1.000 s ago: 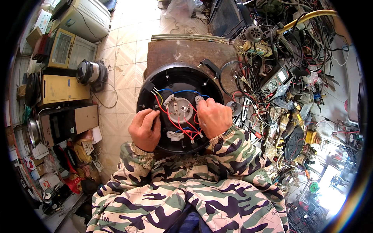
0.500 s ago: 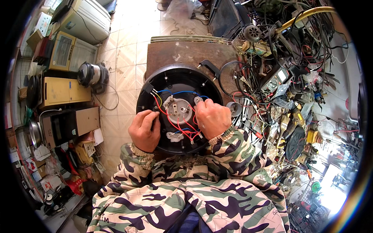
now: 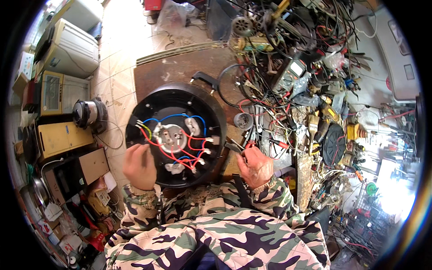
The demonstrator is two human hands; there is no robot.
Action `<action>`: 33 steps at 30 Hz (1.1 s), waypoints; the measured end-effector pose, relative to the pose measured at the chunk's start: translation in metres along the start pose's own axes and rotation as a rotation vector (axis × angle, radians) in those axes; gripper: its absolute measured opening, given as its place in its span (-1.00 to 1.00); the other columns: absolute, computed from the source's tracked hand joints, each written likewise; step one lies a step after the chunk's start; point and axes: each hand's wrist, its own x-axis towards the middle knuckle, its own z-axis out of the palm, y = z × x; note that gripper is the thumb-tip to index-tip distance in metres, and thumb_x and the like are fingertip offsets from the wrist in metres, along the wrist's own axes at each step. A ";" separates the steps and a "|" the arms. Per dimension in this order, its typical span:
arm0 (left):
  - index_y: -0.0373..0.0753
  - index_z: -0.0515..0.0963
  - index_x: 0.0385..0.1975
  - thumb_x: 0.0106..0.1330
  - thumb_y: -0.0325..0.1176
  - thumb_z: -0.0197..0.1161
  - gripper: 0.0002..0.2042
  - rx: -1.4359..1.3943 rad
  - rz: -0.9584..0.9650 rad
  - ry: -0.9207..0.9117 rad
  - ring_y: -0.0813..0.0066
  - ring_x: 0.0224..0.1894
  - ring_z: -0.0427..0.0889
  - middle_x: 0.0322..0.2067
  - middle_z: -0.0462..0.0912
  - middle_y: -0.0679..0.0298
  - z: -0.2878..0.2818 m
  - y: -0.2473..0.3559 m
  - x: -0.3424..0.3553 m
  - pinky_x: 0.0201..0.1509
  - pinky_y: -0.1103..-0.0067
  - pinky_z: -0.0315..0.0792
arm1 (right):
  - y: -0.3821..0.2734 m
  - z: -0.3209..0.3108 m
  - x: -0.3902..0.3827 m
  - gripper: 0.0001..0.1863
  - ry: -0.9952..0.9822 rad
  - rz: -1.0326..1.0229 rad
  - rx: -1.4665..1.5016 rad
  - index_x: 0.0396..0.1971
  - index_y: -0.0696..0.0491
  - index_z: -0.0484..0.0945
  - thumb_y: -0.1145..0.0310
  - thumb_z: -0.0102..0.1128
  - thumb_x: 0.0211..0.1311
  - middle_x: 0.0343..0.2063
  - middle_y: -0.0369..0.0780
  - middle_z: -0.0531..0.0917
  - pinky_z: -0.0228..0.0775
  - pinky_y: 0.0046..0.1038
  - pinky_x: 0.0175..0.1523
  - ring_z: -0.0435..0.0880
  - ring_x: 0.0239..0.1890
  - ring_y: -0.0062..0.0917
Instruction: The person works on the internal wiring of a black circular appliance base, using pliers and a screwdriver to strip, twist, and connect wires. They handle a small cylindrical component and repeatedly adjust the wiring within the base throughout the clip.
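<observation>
A round black appliance base (image 3: 175, 94) sits open on the wooden bench, showing blue, red and yellow-green wires round a pale metal disc (image 3: 173, 137). My left hand (image 3: 139, 166) is at its lower-left rim, fingers curled and slightly blurred; what they hold, if anything, is hidden. Off the base's right side, my right hand (image 3: 254, 166) closes on a slim dark tool (image 3: 233, 147), too small to identify, among loose tools (image 3: 263, 126). A grey cup (image 3: 243, 121) stands just above that hand.
A tangle of cables, a multimeter (image 3: 295, 68) and a black lid (image 3: 334, 146) crowd the right. A black handle (image 3: 203, 78) lies behind the base. Appliances (image 3: 67, 144) and a steel cooker (image 3: 85, 112) stand along the left, beside the wooden bench's (image 3: 157, 72) tiled floor.
The view has swung, shifting the scene leftward. My right hand has left the inside of the base for the tools at its right and now grips a slim tool.
</observation>
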 end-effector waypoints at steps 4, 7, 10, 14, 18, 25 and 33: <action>-0.32 0.70 -0.14 0.32 -0.65 0.40 -0.83 0.007 0.029 0.009 0.42 -0.28 0.68 -0.17 0.69 0.18 0.004 -0.006 -0.001 -0.23 0.55 0.55 | 0.073 0.026 -0.034 -0.88 -0.001 0.221 0.004 -0.34 0.10 0.68 0.40 0.43 0.24 -0.42 -0.05 0.66 0.51 -0.11 -0.25 0.69 -0.36 -0.07; -0.32 0.69 -0.13 0.35 -0.65 0.39 -0.84 0.025 0.084 -0.003 0.49 -0.29 0.65 -0.15 0.67 0.19 0.004 -0.008 0.002 -0.25 0.59 0.52 | 0.093 0.041 -0.014 -0.85 0.102 0.178 0.063 -0.30 0.05 0.64 0.35 0.43 0.24 -0.37 -0.09 0.62 0.50 -0.05 -0.28 0.67 -0.33 -0.03; -0.36 0.68 -0.12 0.37 -0.64 0.38 -0.86 0.029 0.036 -0.003 0.53 -0.29 0.63 -0.14 0.67 0.21 -0.001 -0.008 -0.002 -0.26 0.61 0.50 | 0.115 0.057 0.025 -0.82 0.155 0.077 -0.003 -0.24 0.06 0.62 0.34 0.43 0.26 -0.33 -0.05 0.59 0.52 -0.06 -0.28 0.66 -0.34 -0.02; -0.35 0.70 -0.15 0.33 -0.66 0.38 -0.85 0.053 0.006 0.022 0.55 -0.33 0.63 -0.16 0.68 0.20 0.004 -0.001 0.003 -0.32 0.64 0.47 | 0.136 0.065 0.065 -0.68 0.125 0.057 -0.123 -0.16 0.06 0.53 0.24 0.46 0.26 -0.28 -0.02 0.63 0.53 -0.01 -0.26 0.70 -0.30 0.02; -0.33 0.71 -0.15 0.30 -0.67 0.41 -0.83 0.071 0.021 0.052 0.55 -0.36 0.62 -0.16 0.70 0.20 0.002 0.003 0.000 -0.37 0.63 0.45 | 0.150 0.078 0.088 -0.72 -0.062 0.154 -0.163 -0.32 0.09 0.52 0.19 0.35 0.31 -0.48 0.02 0.66 0.52 0.04 -0.27 0.72 -0.37 0.03; -0.34 0.69 -0.15 0.33 -0.65 0.40 -0.85 0.074 0.034 0.158 0.45 -0.31 0.68 -0.16 0.71 0.13 -0.025 0.047 -0.006 -0.32 0.61 0.53 | 0.127 0.021 0.061 -0.86 0.172 0.136 0.111 -0.26 0.08 0.72 0.36 0.27 0.28 -0.57 -0.02 0.67 0.52 -0.21 -0.36 0.72 -0.51 -0.14; -0.45 0.47 0.26 0.63 -0.37 0.10 -0.66 -1.028 -0.641 -0.741 0.42 -0.01 0.70 0.12 0.61 0.04 0.025 0.175 -0.040 0.04 0.51 0.62 | 0.097 -0.039 0.013 -0.77 0.092 -0.095 0.213 -0.12 0.12 0.69 0.47 0.31 0.22 -0.45 -0.07 0.67 0.56 -0.15 -0.27 0.71 -0.37 -0.04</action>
